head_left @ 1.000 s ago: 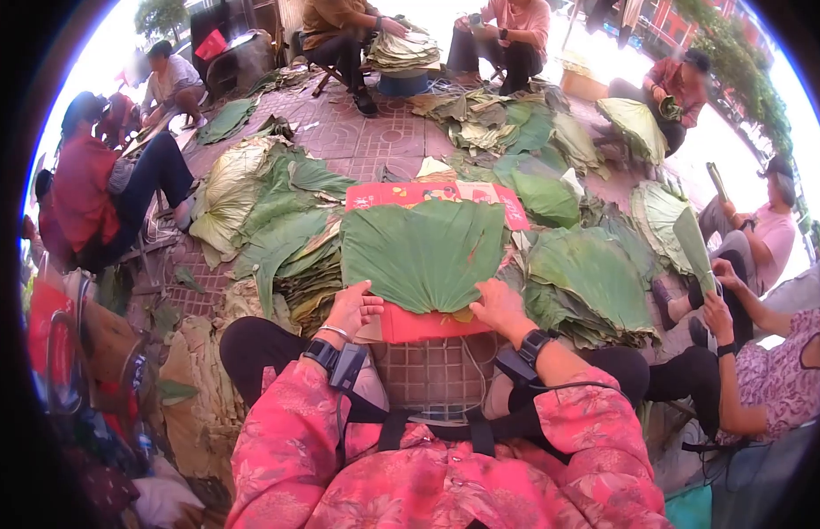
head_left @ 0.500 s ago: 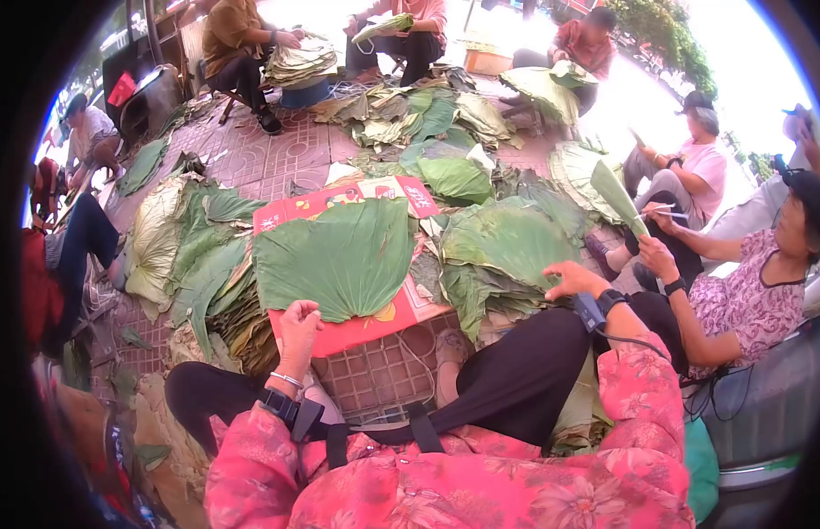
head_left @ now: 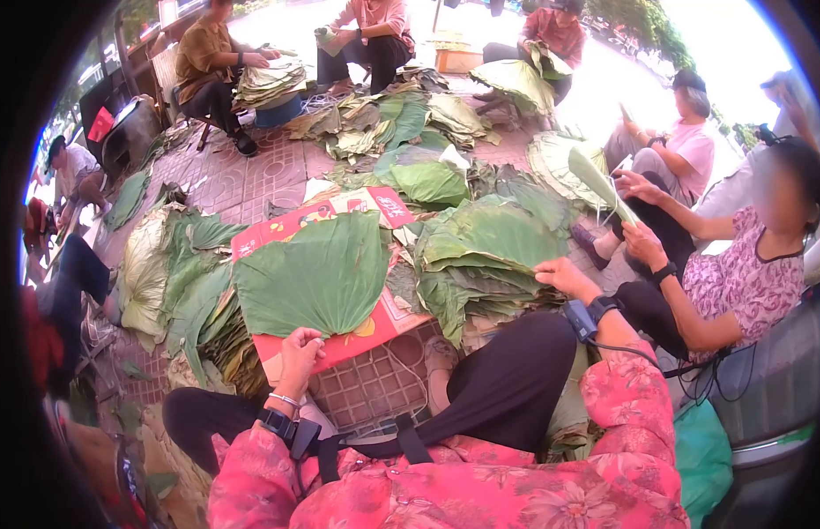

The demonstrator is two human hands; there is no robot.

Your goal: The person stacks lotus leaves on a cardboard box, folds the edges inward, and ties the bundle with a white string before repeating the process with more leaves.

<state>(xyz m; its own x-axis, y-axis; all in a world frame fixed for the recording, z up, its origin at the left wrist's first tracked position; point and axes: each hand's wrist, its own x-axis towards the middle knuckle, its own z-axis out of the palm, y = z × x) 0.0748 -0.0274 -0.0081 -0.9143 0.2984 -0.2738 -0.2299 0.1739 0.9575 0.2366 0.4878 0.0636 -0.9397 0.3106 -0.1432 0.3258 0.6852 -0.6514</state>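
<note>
The setting is outdoors, on a pavement of pinkish-red tiles, some pressed with curved patterns and others, nearer the camera, with a square grid. Strong daylight bleaches the ground at the upper right almost to white, and leafy trees rise along that edge. On the far side stand a blue tub and, farther right, an orange box. A dark, rounded container stands at the upper left, and a grey bin at the lower right
</note>
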